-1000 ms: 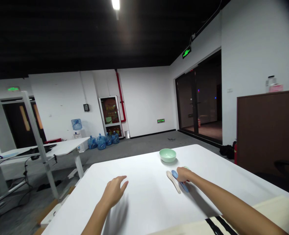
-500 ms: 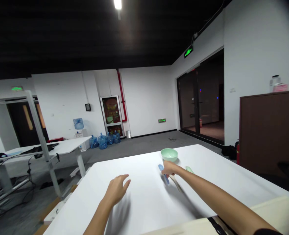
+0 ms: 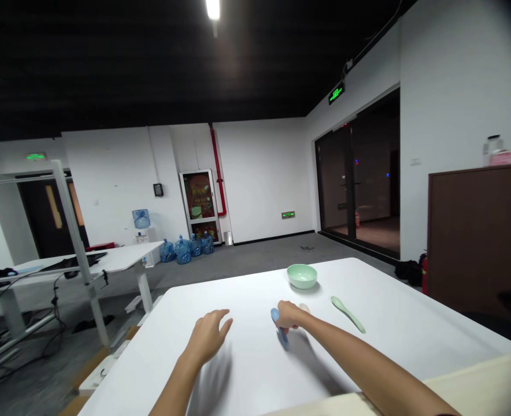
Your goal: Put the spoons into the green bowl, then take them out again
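My right hand [image 3: 290,315] is closed around a blue spoon [image 3: 275,315], whose rounded end points away from me and whose handle slants down toward the table. Just behind that wrist shows the pale beige end of another spoon [image 3: 304,307]; my forearm covers its handle. A light green spoon [image 3: 348,315] lies flat to the right of my forearm. Beyond my right hand stands a light green bowl [image 3: 302,278], upright, with nothing visible inside. My left hand [image 3: 209,335] hovers over the table's left part, fingers apart and holding nothing.
These things are on a white table [image 3: 247,370] with rounded far corners. A cream cloth-like thing [image 3: 476,381] is at the near right edge. Another white table [image 3: 125,257] with a metal frame stands at the left, and blue water bottles [image 3: 182,249] are on the floor behind.
My right hand has moved nearer and slightly left with the blue spoon, away from the bowl. More of the green spoon now shows; the beige spoon's handle is now covered. My left hand stays put.
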Available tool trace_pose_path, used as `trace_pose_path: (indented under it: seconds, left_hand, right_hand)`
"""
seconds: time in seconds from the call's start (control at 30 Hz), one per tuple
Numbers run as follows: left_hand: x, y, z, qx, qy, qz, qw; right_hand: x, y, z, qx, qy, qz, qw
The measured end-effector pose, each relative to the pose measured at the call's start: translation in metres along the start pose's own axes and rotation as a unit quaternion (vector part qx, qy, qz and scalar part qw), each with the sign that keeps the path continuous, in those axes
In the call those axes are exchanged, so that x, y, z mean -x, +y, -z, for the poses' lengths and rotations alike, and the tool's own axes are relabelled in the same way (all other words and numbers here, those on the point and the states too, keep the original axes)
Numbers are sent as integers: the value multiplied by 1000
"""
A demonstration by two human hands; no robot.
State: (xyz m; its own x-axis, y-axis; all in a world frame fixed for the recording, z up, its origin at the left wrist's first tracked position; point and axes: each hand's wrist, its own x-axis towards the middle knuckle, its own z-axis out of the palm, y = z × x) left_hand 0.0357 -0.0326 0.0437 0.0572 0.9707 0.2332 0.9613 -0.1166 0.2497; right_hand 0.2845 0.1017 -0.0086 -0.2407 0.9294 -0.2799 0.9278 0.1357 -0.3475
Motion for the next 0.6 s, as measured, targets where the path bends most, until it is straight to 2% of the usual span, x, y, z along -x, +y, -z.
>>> trace_pose_path:
  seconds: [0.4,0.6]
  left_hand:
    - [0,0,0,-10,-7,1,1000]
    - [-1,-1,-2,-17,-8,3,1000]
  right_hand:
    - [-7,5,-9,1,-16,11,1000]
    - [-1,10,8,-12,41,25,999]
